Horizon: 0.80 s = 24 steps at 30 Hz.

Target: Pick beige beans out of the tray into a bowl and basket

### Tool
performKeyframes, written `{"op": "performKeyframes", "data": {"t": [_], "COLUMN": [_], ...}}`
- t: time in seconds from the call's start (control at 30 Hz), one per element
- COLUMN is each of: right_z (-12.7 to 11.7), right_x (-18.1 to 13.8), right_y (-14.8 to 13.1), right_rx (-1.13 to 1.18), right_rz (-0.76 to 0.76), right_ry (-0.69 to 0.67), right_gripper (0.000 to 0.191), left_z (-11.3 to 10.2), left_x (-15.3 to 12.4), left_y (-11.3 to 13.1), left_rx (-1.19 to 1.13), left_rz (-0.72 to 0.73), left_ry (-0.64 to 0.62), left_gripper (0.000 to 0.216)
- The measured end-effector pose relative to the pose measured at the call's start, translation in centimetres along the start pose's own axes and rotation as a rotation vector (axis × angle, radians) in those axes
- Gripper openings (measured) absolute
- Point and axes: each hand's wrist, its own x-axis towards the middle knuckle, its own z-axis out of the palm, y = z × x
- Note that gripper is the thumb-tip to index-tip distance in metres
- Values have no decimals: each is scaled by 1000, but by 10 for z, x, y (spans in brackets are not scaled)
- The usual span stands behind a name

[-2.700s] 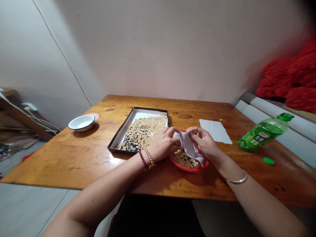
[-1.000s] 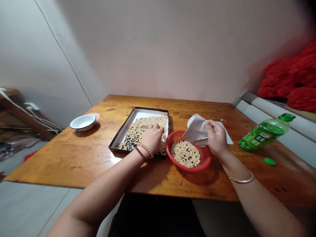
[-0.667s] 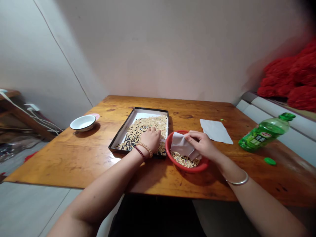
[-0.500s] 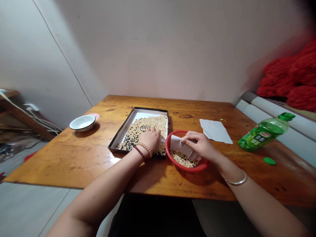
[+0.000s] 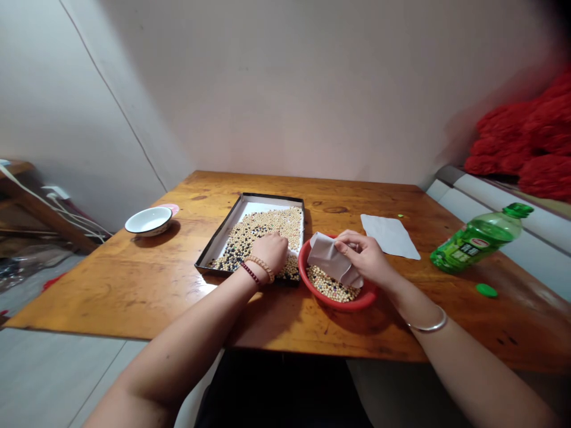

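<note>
White cloth [image 5: 330,260] it is, folded over and hanging inside the red basket [image 5: 343,307], and our right hand [image 5: 363,255] has it pinched between thumb and closed fingers! Below its lower edge we see cream beads [image 5: 329,289] with a few coloured ones among them; whether the cloth touches them, we cannot tell. Across to our left hand [image 5: 270,252], low over the near right part of the black-edged tray [image 5: 223,236], fingers curled well in, tips hidden from us, so we cannot say whether it has hold of anything. Around it lie the tray beads [image 5: 252,229], mostly cream, the dark ones thickest toward the near left. Our call on the step: a two-handed one, cloth held at the basket while the other hand is busy at the tray. And the next move? We'd say it calls for a steady pinch on that limp cloth and a light, precise touch from the left, since such small round beads would probably roll away under a careless finger.
</note>
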Motion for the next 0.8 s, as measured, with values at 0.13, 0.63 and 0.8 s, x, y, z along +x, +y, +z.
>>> {"op": "performKeyframes", "data": {"t": [0.13, 0.63, 0.8], "right_z": [0, 1, 1], "right_x": [0, 0, -2], "right_y": [1, -2, -3], "right_rx": [28, -32, -28], "right_rz": [68, 97, 159], "right_ry": [-11, 23, 23], "right_gripper": [30, 32, 35], "left_z": [-4, -10, -19], "left_x": [-1, 3, 2], "left_y": [1, 5, 12], "left_rx": [6, -480, -847], "left_rz": [-29, 115, 333], "left_ry": [-49, 264, 153], "left_gripper": [25, 17, 12]}}
